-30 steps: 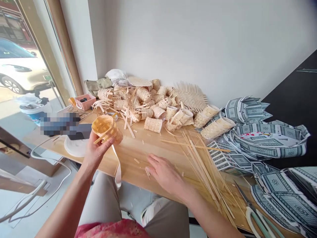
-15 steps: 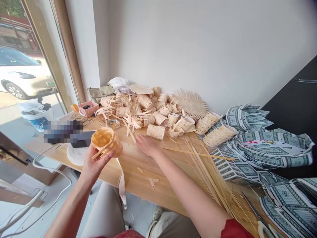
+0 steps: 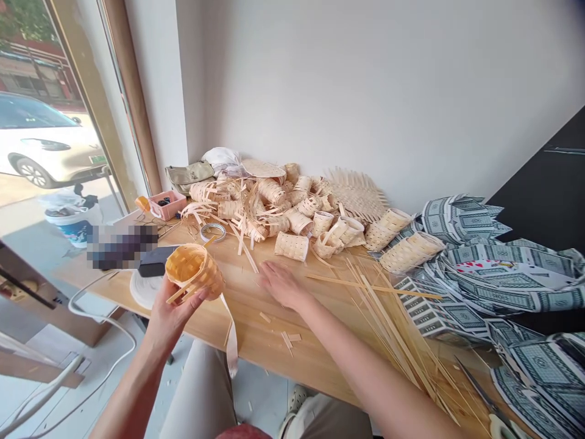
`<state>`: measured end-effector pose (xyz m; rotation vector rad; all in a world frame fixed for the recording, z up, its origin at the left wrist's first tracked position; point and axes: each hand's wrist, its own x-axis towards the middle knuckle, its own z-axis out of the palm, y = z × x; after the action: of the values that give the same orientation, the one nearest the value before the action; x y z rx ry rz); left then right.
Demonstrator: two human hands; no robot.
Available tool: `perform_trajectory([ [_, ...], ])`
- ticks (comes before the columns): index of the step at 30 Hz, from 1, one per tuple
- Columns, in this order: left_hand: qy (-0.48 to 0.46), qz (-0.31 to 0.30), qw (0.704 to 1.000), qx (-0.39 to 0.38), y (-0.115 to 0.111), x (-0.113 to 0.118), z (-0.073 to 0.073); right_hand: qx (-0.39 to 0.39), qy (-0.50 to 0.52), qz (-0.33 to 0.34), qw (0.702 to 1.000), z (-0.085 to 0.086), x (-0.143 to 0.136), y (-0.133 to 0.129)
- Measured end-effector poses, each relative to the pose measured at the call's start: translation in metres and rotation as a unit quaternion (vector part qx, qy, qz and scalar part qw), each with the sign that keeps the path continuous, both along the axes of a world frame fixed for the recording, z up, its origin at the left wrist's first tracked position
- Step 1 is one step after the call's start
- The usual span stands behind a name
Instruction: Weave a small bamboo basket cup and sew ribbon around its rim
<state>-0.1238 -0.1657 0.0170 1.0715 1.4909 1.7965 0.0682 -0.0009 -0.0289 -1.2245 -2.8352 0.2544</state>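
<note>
In my left hand (image 3: 176, 311) is a small round woven basket (image 3: 210, 277), tilted so its mouth faces up and toward the left. My fingers wrap round its lower side, and a short strip end sticks out by the thumb. My right hand (image 3: 282, 285) rests palm down on the wooden table (image 3: 249, 329) with its fingers stretched out, holding nothing visible. A pale loose strip (image 3: 247, 253) lies just beyond those fingertips. Below the basket, a white ribbon (image 3: 232, 341) from a white roll (image 3: 144, 286) hangs over the table edge.
Behind my hands is a heap of woven tubes (image 3: 291, 247) and loose strips. A tape roll (image 3: 212, 231) and pink box (image 3: 168, 205) lie left. Long thin strips (image 3: 388, 323), scissors (image 3: 484, 393) and folded playing-card pieces (image 3: 507, 274) occupy the right.
My right hand has slid a little toward me and to the right, away from the pale strip. The basket stays in my left hand. The whole view has shifted slightly.
</note>
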Motion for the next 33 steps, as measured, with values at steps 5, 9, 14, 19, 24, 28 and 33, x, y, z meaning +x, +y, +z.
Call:
perform_trajectory([
  [5, 0.024, -0.007, 1.0, -0.007, 0.004, 0.005, 0.003, -0.021, -0.004, -0.001, 1.0, 0.015, 0.034, -0.025],
  [9, 0.034, -0.008, 0.999, -0.003, 0.003, 0.01, 0.008, -0.015, -0.004, -0.046, 0.999, 0.02, 0.03, -0.001],
  [14, 0.034, -0.006, 0.999, 0.007, -0.002, 0.012, 0.01, -0.021, -0.003, -0.04, 0.999, 0.01, 0.02, -0.006],
  [19, 0.043, -0.004, 0.999, 0.016, 0.003, 0.012, 0.009, -0.012, 0.029, 0.015, 0.999, 0.007, 0.033, -0.082],
  [24, 0.072, -0.018, 0.997, 0.018, 0.013, 0.014, 0.012, -0.095, -0.011, 0.038, 0.995, 0.012, 0.065, -0.141],
  [28, 0.08, -0.007, 0.997, 0.015, 0.016, 0.017, 0.013, -0.114, 0.002, 0.062, 0.992, 0.02, 0.086, -0.146],
  [33, 0.079, -0.002, 0.997, 0.003, 0.011, 0.013, 0.007, -0.03, 0.021, -0.073, 0.997, 0.036, 0.088, -0.083],
])
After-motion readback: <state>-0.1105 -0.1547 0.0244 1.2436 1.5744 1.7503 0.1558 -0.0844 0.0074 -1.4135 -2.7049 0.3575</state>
